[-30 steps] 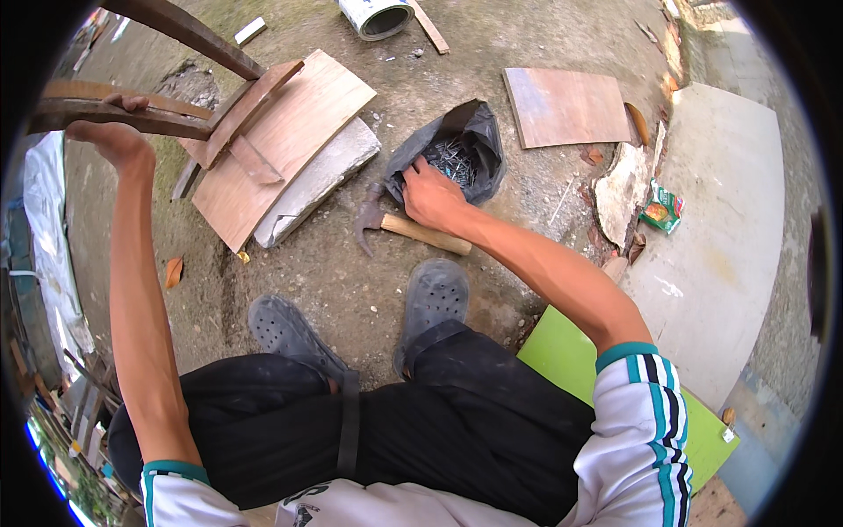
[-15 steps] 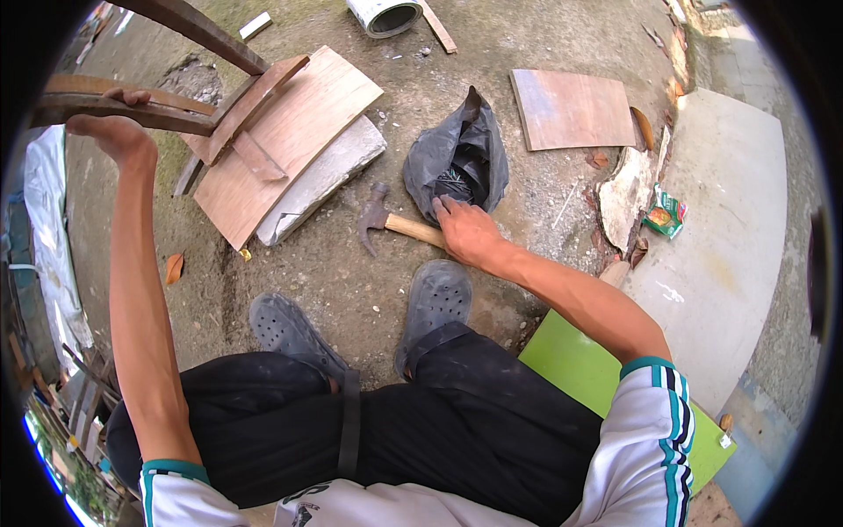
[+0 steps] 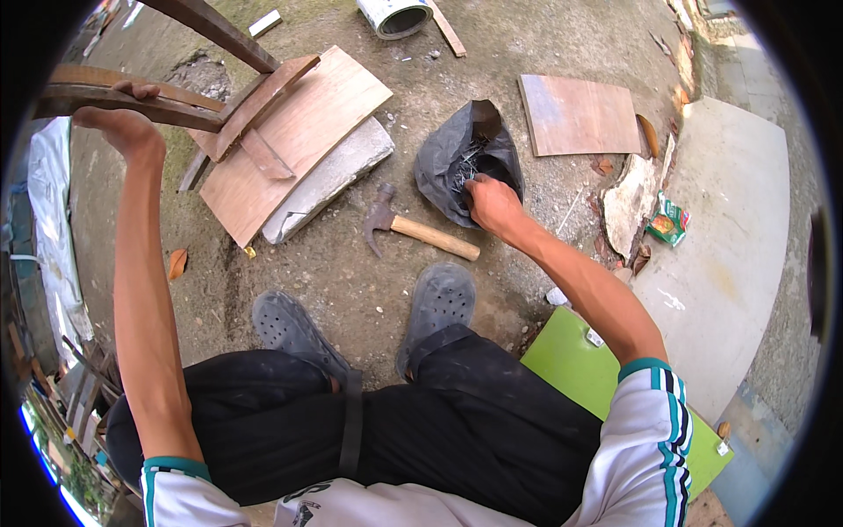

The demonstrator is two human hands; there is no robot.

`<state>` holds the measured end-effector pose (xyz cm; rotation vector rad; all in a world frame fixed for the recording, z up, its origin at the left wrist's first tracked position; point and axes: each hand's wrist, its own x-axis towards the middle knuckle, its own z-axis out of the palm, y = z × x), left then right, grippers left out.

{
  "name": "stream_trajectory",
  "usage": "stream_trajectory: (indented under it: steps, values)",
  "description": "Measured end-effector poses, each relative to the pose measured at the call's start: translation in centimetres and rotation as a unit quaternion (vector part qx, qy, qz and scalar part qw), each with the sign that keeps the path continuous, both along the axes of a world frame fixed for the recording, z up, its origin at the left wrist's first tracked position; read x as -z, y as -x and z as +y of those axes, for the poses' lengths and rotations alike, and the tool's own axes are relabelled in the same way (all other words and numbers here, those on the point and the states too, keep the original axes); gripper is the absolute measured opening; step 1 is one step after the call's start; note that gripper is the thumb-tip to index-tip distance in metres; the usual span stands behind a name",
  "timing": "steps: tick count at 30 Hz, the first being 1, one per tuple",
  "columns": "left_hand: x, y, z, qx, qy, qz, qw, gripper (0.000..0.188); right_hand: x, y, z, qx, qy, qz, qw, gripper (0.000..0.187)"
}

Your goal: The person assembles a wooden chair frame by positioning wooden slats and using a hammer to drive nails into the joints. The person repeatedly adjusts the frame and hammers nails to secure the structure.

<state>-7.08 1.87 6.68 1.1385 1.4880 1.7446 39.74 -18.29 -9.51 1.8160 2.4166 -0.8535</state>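
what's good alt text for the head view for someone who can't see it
A person's right hand is at the mouth of an open black bag of nails, while the left hand holds a wooden frame. A hammer lies on the ground between the bag and the person's shoes.

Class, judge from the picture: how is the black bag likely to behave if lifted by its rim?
The black bag looks floppy, given its creased, thin-looking walls. The loose metal nails inside probably make it heavy for its size, and their slender ends might poke through.
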Motion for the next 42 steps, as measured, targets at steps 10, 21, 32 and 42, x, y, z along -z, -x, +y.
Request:
stream_trajectory:
  steps: [10,21,32,42]
  values:
    - [-0.4,-0.7,-0.3,-0.012,0.007,0.005,1.0,0.105,-0.4,0.8,-0.3,0.037,0.027,0.017,0.999,0.022]
    - [-0.2,-0.6,-0.3,-0.007,0.006,-0.005,1.0,0.103,-1.3,7.8,0.3,-0.012,0.093,0.045,0.995,0.028]
    - [-0.2,-0.8,-0.1,-0.015,0.006,0.006,1.0,0.103,-0.3,-0.2,2.3,0.045,-0.043,-0.071,0.995,0.038]
    - [-0.1,-0.4,-0.1,-0.021,0.001,-0.001,1.0,0.102,0.0,-0.7,4.2,0.021,-0.081,-0.063,0.995,0.046]
